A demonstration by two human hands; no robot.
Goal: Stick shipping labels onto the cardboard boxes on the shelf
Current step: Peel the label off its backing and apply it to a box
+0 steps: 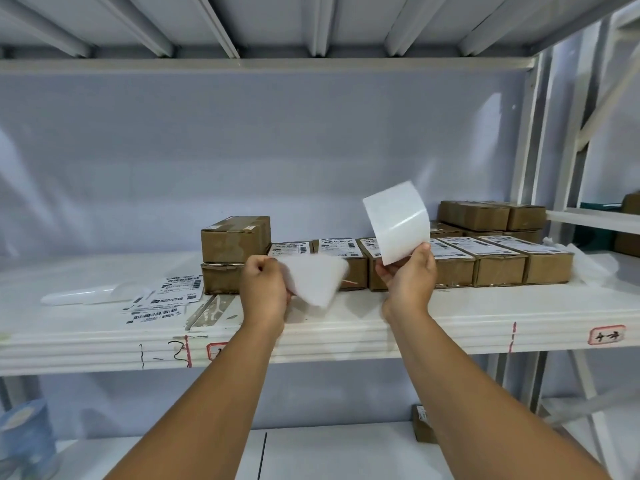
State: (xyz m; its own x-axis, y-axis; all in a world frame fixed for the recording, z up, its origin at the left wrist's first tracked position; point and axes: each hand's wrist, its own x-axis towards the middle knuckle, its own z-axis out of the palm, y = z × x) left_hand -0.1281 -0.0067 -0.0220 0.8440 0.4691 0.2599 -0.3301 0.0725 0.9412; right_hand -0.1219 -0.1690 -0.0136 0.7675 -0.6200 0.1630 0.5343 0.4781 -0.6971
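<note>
- Head view, centre: the left hand point(265, 285) is raised in front of the shelf point(346, 341). Its fingers are curled together and grip the left edge of a blurred sheet point(316, 279), white and blank on the side that shows.
- Right of centre: the right hand point(408, 275) pinches the bottom corner of a glossy sheet point(398, 221) between thumb and curled fingers. The sheet stands up from the hand and curls over at its top. The two sheets are apart; which is label and which is backing cannot be told.
- Behind the left hand, two plain stacked boxes point(235, 239) sit one on the other, with no label on the faces that show.
- From the centre to the right runs a row of boxes point(498, 263) set side by side, each with a printed label on its top. The glossy sheet hides part of the row.
- Upper right, behind the row: more brown boxes point(474, 214) are piled at the back.
- Left of centre: loose labels point(166, 299) with barcodes lie overlapping on the shelf board, just beside the stacked boxes. A white plastic piece point(79, 296) lies further left.
- Right end of the shelf's front edge: a red-bordered tag point(606, 336) with handwriting.
- Lower left corner: a blue roll point(24, 441) on the level below. Lower right of centre: a small box point(424, 424).
</note>
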